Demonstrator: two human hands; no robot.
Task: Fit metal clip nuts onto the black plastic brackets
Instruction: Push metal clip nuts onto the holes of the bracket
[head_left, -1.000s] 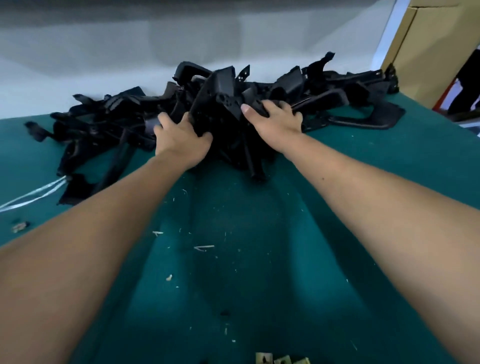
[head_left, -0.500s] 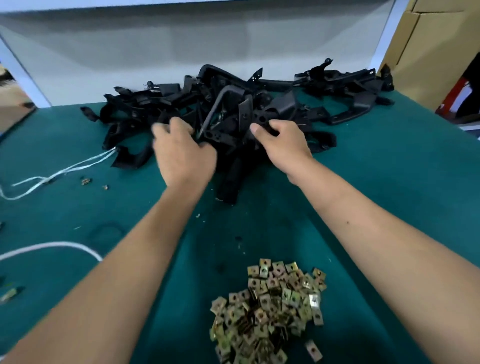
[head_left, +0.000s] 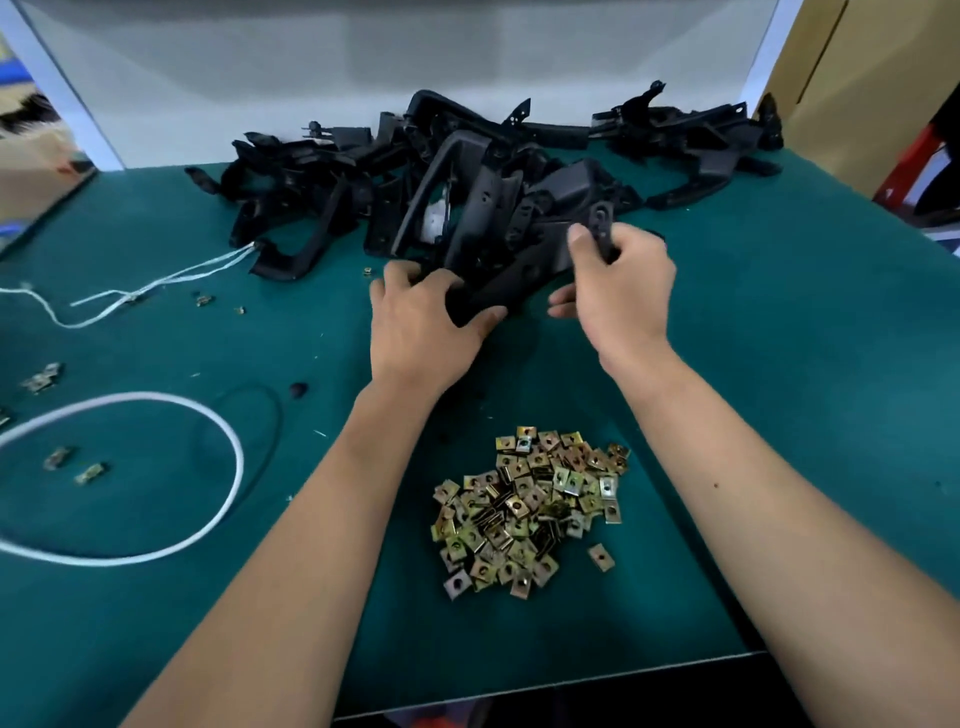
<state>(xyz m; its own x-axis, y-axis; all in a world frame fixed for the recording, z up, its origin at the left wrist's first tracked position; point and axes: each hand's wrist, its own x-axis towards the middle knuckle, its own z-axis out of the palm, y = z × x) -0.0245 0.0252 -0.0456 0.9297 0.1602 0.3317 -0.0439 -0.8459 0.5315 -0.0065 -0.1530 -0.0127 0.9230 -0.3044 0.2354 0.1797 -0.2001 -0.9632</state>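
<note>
Nearest the viewer, on the green-covered table (head_left: 779, 415), lay a heap of brass-coloured metal clip nuts (head_left: 530, 506), with 1 stray clip nut (head_left: 601, 556) just beside its right edge. To the left lay a loop of white cord (head_left: 156, 540), with 2 small metal pieces (head_left: 78, 465) inside the loop and a few more loose pieces (head_left: 41, 376) near the table's left edge. Both bare forearms reached forward past either side of the heap. Beyond it, the left hand (head_left: 426, 322) gripped the near end of a black plastic bracket (head_left: 519, 275), thumb curled over its edge and fingers wrapped round its far side. The right hand (head_left: 618, 283) pinched an upright slotted tab (head_left: 601, 226) of the same bracket between thumb and fingers; the lower fingers were extended toward the left hand. Whether the bracket rested on the pile or was lifted clear of it could not be told. Behind the hands sat a tangled pile of black brackets (head_left: 337, 176), spreading from left of centre to the table's far right corner (head_left: 696, 140). Thin white strings (head_left: 171, 283) trailed left from the pile. Farthest back stood a pale wall panel (head_left: 415, 47), with a cardboard box (head_left: 857, 78) at the right.
</note>
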